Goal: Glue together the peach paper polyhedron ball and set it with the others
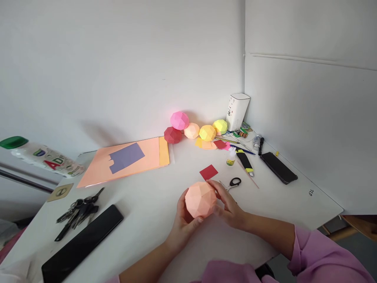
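Note:
A peach faceted paper ball (200, 199) is held above the front middle of the white table. My left hand (184, 222) cups it from the left and below, thumb on its lower front. From the right, my right hand (231, 204) presses its fingers to the upper right side. Just beyond the ball lie a red paper square (209, 172) and small scissors (235, 182), partly hidden behind my right hand. Farther back, several similar paper balls rest by the wall, among them a pink one (179, 120), a dark red one (172, 135) and a yellow one (207, 133).
At left are peach paper sheets (147, 153), a purple cut piece (127, 158), a bottle (44, 156), keys (79, 210) and a black slab-shaped object (84, 243). To the right sit a glue bottle (231, 157), a box cutter (245, 162), a dark phone-like case (279, 168) and a white container (237, 112).

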Tool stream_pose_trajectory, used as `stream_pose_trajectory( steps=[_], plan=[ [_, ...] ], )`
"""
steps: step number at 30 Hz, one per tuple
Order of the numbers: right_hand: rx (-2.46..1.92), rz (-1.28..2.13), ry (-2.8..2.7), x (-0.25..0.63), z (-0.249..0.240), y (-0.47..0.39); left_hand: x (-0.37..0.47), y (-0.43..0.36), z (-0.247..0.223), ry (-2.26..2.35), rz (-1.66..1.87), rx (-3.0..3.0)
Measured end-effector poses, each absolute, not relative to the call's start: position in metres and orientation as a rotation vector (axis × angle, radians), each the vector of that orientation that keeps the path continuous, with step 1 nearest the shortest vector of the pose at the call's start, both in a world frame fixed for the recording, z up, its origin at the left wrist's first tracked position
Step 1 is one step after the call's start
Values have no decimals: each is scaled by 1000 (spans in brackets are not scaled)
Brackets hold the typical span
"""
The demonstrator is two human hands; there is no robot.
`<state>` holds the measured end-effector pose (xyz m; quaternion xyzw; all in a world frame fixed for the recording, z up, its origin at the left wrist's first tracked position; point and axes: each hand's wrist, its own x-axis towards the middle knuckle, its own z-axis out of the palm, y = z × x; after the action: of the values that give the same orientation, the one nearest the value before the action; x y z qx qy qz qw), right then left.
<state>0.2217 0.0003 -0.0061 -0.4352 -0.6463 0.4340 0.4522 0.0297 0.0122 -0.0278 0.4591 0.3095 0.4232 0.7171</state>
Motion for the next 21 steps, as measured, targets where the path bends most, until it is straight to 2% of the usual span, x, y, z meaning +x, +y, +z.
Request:
stream_pose_trajectory(
  steps=[6,17,21],
  plan=[
    [-1100,1263,-1532,222,-7,-1,30,5,-37,755,1031,1077],
    [-981,1518,-1276,224,-5,4,26,8,-42,663,941,1199],
    [-941,1724,-1141,224,-5,8,28,8,-44,714,958,1230]
  ],
)
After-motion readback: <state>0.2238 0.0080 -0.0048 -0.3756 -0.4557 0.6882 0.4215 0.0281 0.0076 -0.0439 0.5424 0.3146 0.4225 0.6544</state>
